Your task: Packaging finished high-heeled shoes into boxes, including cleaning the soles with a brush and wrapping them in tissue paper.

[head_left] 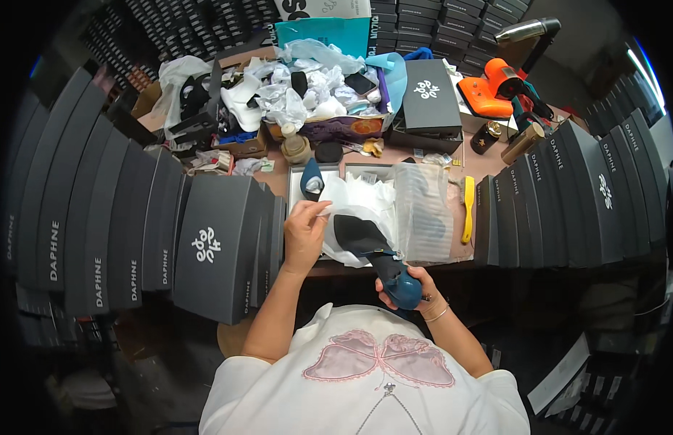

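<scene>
Just off the near edge of an open, pale cardboard shoe box [294, 185], the right hand [428, 287] has its grip curled around the rounded, glossy end of a blue-and-black shoe [404, 291]. It looks light, firm and smooth enough to slip or scuff; that rounded end suits a full hold. Over the box, the left hand [305, 235] pinches thin white tissue paper [341, 194], probably tearable, best held by its edge.
</scene>
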Demonstrator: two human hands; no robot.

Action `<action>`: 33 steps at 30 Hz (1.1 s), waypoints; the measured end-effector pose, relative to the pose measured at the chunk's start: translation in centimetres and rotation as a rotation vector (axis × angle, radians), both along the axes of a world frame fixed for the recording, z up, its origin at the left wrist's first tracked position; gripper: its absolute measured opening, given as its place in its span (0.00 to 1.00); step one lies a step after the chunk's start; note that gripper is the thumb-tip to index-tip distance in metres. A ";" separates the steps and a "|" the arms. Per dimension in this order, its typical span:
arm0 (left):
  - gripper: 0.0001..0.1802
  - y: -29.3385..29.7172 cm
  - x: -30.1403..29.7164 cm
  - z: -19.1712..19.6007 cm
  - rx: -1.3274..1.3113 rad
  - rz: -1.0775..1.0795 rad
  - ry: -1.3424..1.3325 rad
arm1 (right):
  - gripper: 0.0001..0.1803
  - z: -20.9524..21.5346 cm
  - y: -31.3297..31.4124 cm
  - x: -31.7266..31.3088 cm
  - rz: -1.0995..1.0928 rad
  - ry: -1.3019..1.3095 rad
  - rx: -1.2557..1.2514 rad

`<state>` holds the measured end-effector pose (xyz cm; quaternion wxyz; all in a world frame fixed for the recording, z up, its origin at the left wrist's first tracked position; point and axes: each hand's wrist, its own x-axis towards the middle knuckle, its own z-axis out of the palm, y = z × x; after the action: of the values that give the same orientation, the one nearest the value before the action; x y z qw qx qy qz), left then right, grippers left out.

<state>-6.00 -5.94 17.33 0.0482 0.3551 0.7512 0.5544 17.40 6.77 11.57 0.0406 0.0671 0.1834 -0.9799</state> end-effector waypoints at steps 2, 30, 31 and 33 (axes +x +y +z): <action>0.12 0.4 2.4 0.2 0.055 -0.077 -0.102 | 0.31 0.1 0.0 1.1 0.027 0.048 -0.023; 0.25 1.0 16.9 5.5 0.179 -0.514 0.451 | 0.27 6.4 -1.1 6.9 -0.401 -0.280 0.021; 0.25 1.9 16.8 5.1 0.211 -0.536 0.498 | 0.25 6.2 -2.0 5.7 -0.490 -0.168 0.045; 0.23 3.7 16.7 4.5 0.312 -0.529 0.528 | 0.23 3.6 -2.6 4.2 -0.629 -0.217 0.576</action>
<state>10.67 -2.20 21.78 -0.0600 0.6692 0.5273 0.5201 21.64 4.18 15.16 -0.2608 0.2308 0.4144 -0.8408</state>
